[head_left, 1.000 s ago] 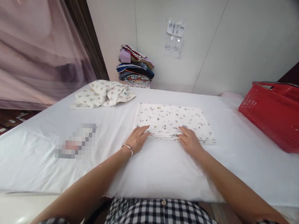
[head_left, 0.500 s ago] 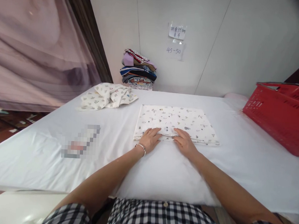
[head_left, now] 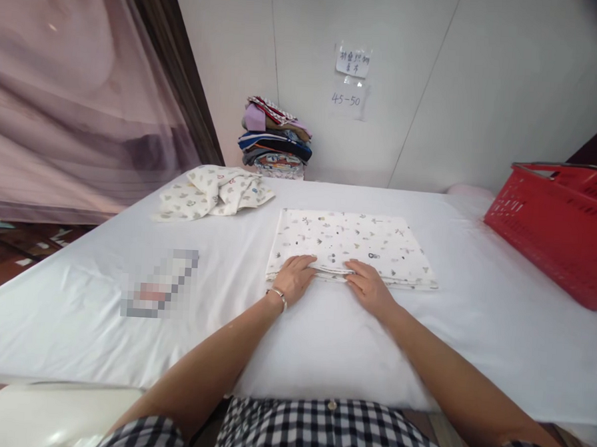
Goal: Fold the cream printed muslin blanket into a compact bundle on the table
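The folded cloth (head_left: 350,238) lies flat on the tabletop (head_left: 498,314), its near edge under the slightly bent fingers of the left hand (head_left: 296,278) and right hand (head_left: 370,287); whether either pinches a layer, I cannot tell.

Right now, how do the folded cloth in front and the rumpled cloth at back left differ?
Pose: the folded cloth lies flat as a layered rectangle; the rumpled cloth is loosely bunched.
Contact: the left grip and right grip touch the folded cloth's near edge; neither touches the rumpled cloth.
Shared: both are pale, with small scattered prints, on the white-covered table.
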A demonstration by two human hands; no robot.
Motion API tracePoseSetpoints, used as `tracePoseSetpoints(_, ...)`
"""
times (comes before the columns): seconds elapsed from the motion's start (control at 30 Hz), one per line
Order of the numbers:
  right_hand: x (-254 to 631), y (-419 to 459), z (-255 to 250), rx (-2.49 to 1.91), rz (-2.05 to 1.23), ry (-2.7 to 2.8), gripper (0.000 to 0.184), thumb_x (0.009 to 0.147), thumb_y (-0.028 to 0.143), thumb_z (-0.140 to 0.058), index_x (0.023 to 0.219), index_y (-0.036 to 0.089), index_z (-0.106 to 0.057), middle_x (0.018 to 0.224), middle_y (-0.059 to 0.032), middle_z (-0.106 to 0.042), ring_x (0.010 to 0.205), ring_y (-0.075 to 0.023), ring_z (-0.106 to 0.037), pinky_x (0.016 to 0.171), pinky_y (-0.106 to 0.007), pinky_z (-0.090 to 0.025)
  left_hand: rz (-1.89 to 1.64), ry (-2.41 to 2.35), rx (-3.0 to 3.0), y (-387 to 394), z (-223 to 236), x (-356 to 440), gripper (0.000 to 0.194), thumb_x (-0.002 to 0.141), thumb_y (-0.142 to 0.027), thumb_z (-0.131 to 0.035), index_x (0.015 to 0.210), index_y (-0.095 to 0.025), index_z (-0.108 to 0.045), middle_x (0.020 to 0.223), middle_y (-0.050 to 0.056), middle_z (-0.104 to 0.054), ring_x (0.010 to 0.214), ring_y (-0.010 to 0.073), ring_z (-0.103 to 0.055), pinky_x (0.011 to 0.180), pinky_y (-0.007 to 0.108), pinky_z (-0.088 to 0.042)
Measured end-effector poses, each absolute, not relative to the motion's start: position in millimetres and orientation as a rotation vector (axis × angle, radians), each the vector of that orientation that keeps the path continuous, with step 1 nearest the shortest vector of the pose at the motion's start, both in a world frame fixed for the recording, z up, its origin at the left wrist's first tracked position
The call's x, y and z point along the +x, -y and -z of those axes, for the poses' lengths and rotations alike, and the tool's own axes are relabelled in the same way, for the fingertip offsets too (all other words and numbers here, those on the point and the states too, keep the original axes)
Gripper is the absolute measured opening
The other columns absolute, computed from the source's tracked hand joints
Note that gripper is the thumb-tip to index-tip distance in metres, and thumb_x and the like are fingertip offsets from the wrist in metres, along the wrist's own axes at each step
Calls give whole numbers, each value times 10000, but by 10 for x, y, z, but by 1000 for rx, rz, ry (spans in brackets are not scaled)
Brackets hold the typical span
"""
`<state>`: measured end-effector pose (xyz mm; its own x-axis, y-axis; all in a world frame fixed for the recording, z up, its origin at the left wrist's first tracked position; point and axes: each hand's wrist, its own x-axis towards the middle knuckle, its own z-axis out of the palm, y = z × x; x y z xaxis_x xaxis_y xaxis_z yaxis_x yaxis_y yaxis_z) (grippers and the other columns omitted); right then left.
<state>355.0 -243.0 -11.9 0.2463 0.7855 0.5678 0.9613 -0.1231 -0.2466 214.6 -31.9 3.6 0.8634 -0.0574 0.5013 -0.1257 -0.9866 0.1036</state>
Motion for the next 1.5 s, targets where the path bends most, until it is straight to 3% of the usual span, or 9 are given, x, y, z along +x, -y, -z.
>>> tracePoseSetpoints(0.37,3454,2446,75,-1914,489,1643,221,877,157,-416,1023,187,-579,1188,-113,-553,1126,-225,-476,920,-437,-409,-765,251,3036,347,-78,2113,263,868,-145,-391,793,-180,-640,1108,61,-603,1003,209,-501,871,397,-414)
tracePoseSetpoints(0.6,3460,2441,62,-2046,445,1612,227,871,172,-428,1034,179,-585,986,-95,-598,912,-215,-527,806,-379,-423,-625,200,3021,373,-132,2133,204,846,-171,-420,851,-171,-624,1005,61,-610,937,207,-507,850,384,-415)
tracePoseSetpoints(0.77,3450,2442,58,-2051,463,1613,229,888,174,-412,990,188,-617,961,-86,-600,873,-202,-514,773,-353,-401,-564,217,2972,345,-83,2137,225,858,-180,-397,877,-167,-621,1001,81,-615,912,198,-535,820,367,-440)
tracePoseSetpoints(1.1,3464,2434,80,-2084,469,1601,270,906,187,-376,974,206,-637,934,-72,-621,867,-189,-517,764,-339,-380,-600,203,2982,333,-16,2127,228,872,-192,-394,884,-173,-620,972,75,-656,884,195,-593,806,355,-455)
tracePoseSetpoints(1.3,3474,2429,75,-2164,464,1607,217,894,183,-420,1011,201,-602,974,-67,-617,898,-179,-518,790,-322,-374,-639,162,2959,299,-1,2131,280,830,-163,-430,1064,-220,-572,976,63,-655,907,220,-584,778,375,-460)
tracePoseSetpoints(1.5,3571,2683,-8,-2222,507,1663,257,901,153,-384,1068,197,-575,1031,-74,-612,937,-185,-518,818,-333,-381,-726,164,2899,264,16,2166,241,876,-243,-389,952,-236,-617,926,36,-679,860,200,-594,758,350,-466)
